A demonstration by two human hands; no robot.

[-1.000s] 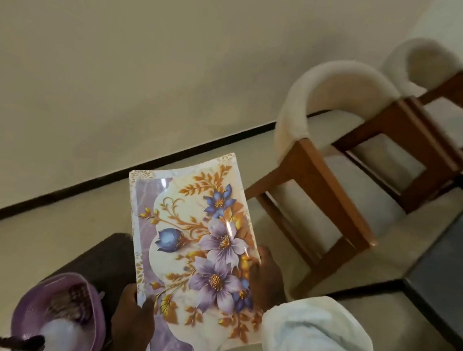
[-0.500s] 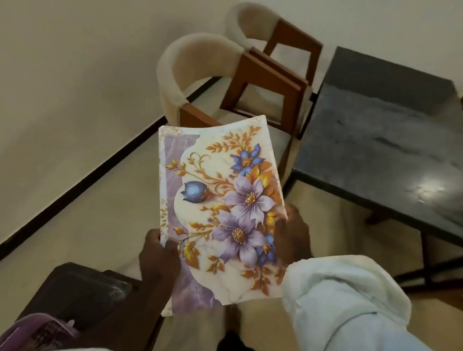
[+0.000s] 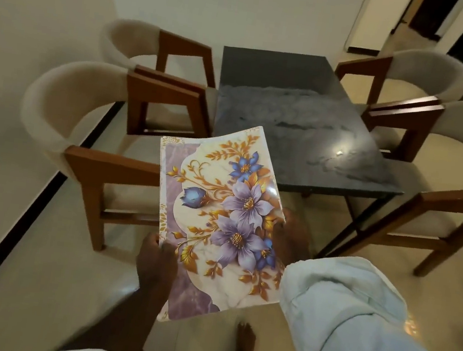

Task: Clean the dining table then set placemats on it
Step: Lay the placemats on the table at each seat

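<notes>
I hold a glossy placemat (image 3: pixel 218 220) printed with purple and blue flowers and gold leaves, in front of me and above the floor. My left hand (image 3: pixel 156 259) grips its lower left edge. My right hand (image 3: pixel 290 236) grips its right edge from behind, mostly hidden by the mat. The dark stone dining table (image 3: pixel 292 109) stands just beyond the mat, its top bare with dull smeared streaks and a light glare. The mat's far corner overlaps the table's near left edge in view.
Two cushioned wooden armchairs (image 3: pixel 106 129) stand along the table's left side by the wall and two more (image 3: pixel 427 112) on the right. My bare foot (image 3: pixel 246 336) is on the tiled floor below the mat. A doorway opens at the far right.
My view has swung right from the wall and the side stool to face the dining table head on. Both hands kept hold of the placemat throughout.
</notes>
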